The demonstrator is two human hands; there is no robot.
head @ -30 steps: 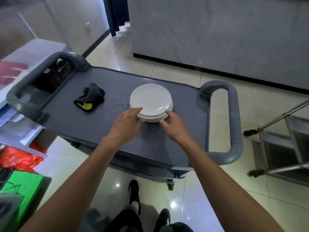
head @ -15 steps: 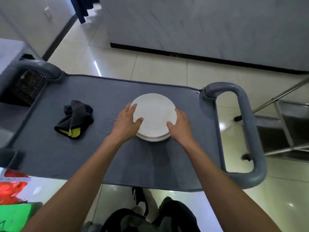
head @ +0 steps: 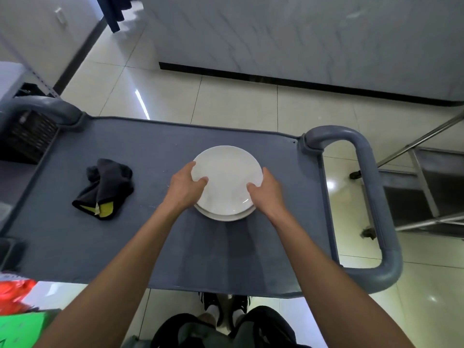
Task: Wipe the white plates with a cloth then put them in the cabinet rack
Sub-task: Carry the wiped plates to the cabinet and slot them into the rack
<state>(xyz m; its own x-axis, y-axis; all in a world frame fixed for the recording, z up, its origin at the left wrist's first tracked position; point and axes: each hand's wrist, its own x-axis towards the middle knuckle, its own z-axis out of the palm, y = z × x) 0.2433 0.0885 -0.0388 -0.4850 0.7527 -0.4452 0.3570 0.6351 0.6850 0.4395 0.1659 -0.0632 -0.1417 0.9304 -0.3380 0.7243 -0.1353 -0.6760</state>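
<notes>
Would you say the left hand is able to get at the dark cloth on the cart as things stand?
Probably yes, once it lets go: the left hand grips the top plate, and the cloth lies to its left across bare cart top.

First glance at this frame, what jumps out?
The stack of white plates in the middle of the grey cart top, with the left hand and right hand gripping the top plate's rim on either side. Left of them lies a crumpled dark cloth, untouched.
</notes>
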